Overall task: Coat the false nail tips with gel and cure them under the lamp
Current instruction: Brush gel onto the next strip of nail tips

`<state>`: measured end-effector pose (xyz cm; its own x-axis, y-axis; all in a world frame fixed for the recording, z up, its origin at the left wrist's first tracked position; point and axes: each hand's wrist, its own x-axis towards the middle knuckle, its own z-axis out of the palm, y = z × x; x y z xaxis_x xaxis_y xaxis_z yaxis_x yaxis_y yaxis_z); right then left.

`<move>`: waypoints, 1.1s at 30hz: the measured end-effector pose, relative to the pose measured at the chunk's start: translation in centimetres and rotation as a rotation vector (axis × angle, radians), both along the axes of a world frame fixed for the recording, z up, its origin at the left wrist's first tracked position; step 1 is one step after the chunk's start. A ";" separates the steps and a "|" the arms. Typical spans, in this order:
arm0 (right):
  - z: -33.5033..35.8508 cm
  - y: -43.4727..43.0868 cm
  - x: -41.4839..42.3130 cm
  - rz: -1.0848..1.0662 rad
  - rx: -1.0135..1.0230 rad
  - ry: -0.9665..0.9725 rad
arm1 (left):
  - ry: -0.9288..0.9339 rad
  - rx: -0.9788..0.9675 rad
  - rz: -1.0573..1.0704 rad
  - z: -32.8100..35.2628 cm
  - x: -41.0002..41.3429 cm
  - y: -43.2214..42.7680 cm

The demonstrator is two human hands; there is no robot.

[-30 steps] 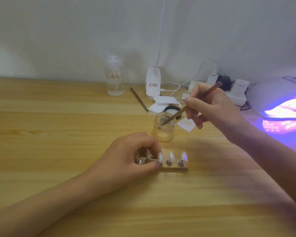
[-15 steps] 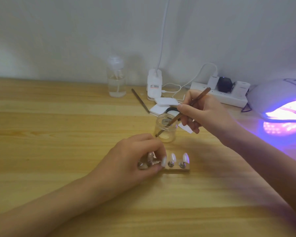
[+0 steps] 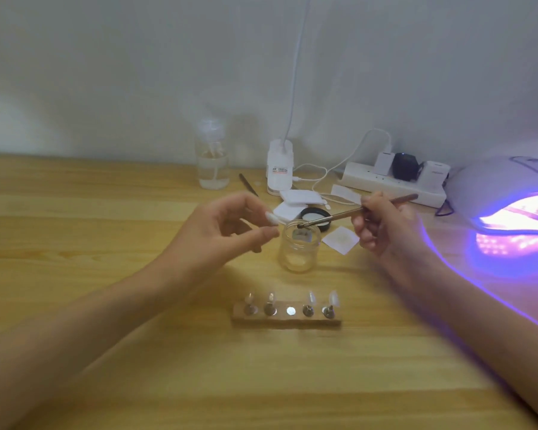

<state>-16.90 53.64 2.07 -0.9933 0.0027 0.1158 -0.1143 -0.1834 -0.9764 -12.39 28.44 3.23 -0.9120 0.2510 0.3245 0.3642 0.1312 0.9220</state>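
Both bare forearms reach in from the lower corners and angle towards each other. The left hand (image 3: 230,226) is raised, palm turned rightward, thumb and forefinger pinching a tip (image 3: 271,218), its other fingers loosely curled beneath. The right hand (image 3: 385,234) is raised opposite, fingers curled round a brush (image 3: 342,215) held like a pen and pointing left. The two hands do not touch

Soft, dim, blurry view; violet glare spills from the lamp (image 3: 510,193) at right
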 end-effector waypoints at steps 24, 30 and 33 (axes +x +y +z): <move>-1.2 -0.3 0.5 0.026 -0.124 0.046 | 0.041 -0.010 0.039 -3.3 -3.2 1.3; -1.4 -0.2 0.5 0.065 -0.107 0.069 | 0.035 -0.009 0.055 -3.3 -3.0 1.4; -1.5 -0.2 0.4 0.083 -0.103 0.084 | 0.021 -0.005 0.055 -3.3 -3.0 1.3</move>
